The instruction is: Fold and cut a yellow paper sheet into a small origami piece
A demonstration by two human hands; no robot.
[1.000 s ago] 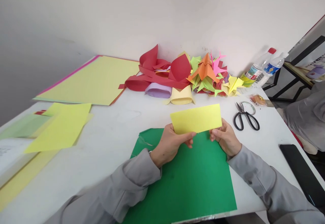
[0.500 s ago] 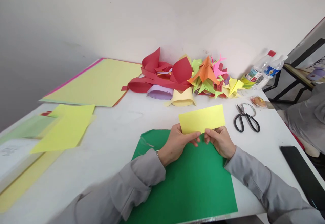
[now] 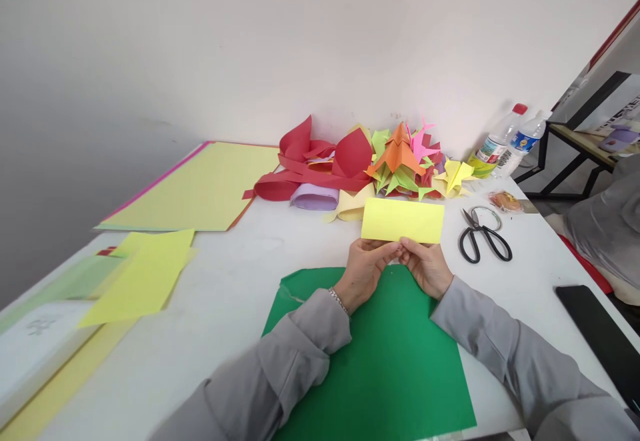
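Note:
Both hands hold a yellow paper rectangle (image 3: 403,219) by its lower edge, raised above the table. My left hand (image 3: 367,269) pinches it with the thumb in front, near the middle of that edge. Close beside it, my right hand (image 3: 427,266) grips the same edge, thumb also in front; the two thumb tips nearly meet. Most fingers are hidden behind the paper and palms. Beneath the hands lies a green sheet (image 3: 380,367) on the white table.
Black-handled scissors (image 3: 481,233) and a tape roll (image 3: 486,217) lie to the right. Folded paper shapes (image 3: 400,154), red paper loops (image 3: 320,167) and two bottles (image 3: 503,137) stand along the wall. Yellow sheets (image 3: 143,274) lie left; a black object (image 3: 600,337) is at the right edge.
The yellow paper has been raised slightly and levelled from its tilt. My hands have moved up and closer together at its lower edge. The camera view has shifted a little.

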